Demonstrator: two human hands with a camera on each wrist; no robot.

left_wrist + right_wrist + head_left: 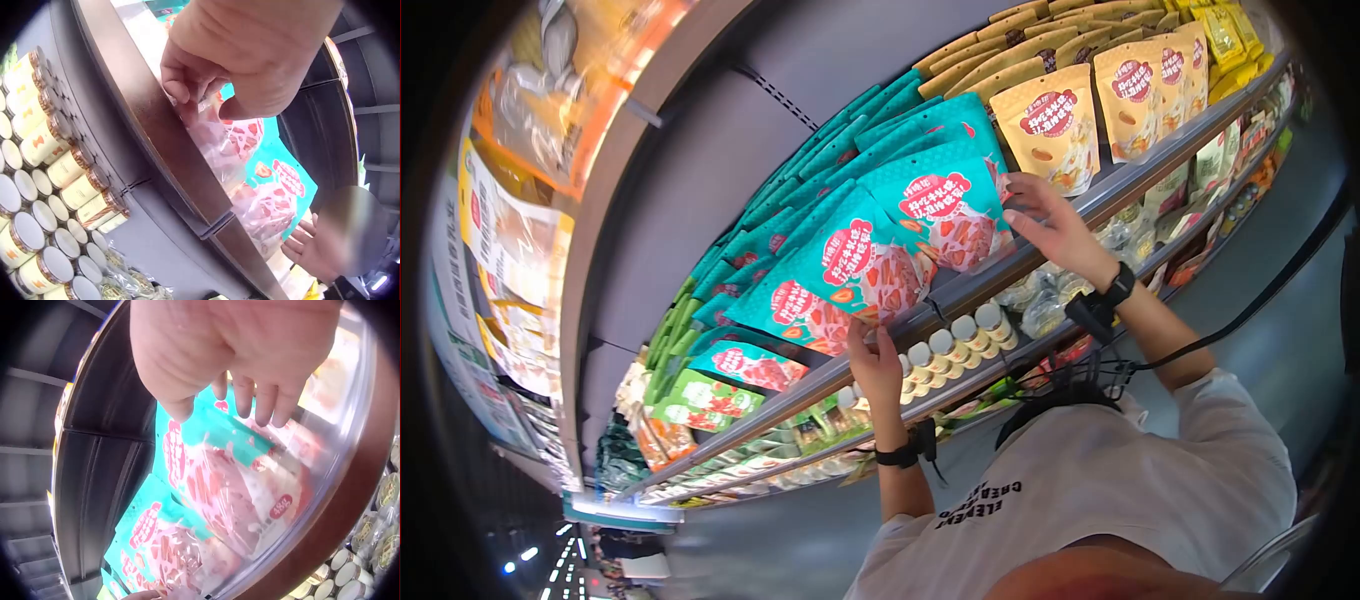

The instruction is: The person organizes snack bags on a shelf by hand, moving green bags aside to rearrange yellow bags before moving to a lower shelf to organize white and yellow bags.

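Teal pouches printed with pink pieces stand in rows on a supermarket shelf. My left hand [876, 368] is at the front lip, its thumb and curled fingers pinching the bottom edge of a front teal pouch [868, 262]. Seen from the left wrist, that hand [234, 62] covers part of the pouch's clear lower part. Beside it stands another teal pouch [945, 205]. My right hand [1050, 218] is at this pouch's right side, fingers extended along its edge. The right wrist view shows the right hand [231, 356] with straight fingers over the pouch [219, 481].
Tan pouches [1050, 125] stand right of the teal ones, and green packets [708, 400] sit at the left. A raised lip [800, 395] runs along the shelf front. White-lidded jars [44, 237] fill the shelf below. A black cable [1250, 315] trails from the right wrist.
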